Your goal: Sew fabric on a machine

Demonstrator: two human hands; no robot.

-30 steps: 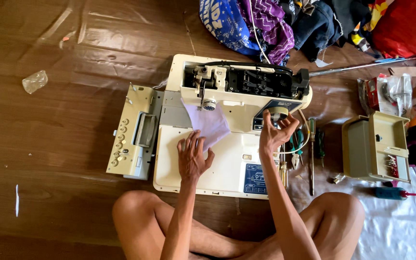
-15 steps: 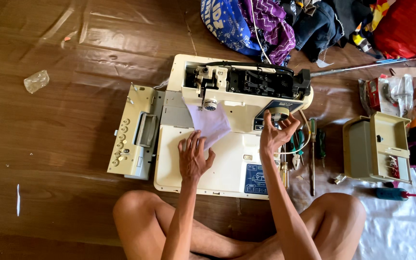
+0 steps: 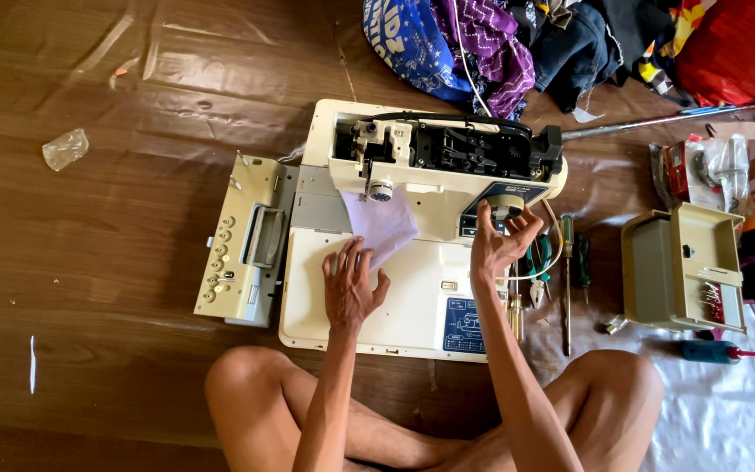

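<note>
Floor-set sewing machine [image 3: 430, 210] lies crosswise, right hand [image 3: 500, 245] on dial [image 3: 506, 207].

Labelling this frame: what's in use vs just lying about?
In use: sewing machine, lilac cloth scrap under left hand, round dial under right hand.

Lying about: detached cover, screwdrivers, parts box, clothes pile, crumpled plastic.

Cream sewing machine [image 3: 412, 297] opened on floor; lilac cloth [image 3: 382, 223] under needle.
</note>
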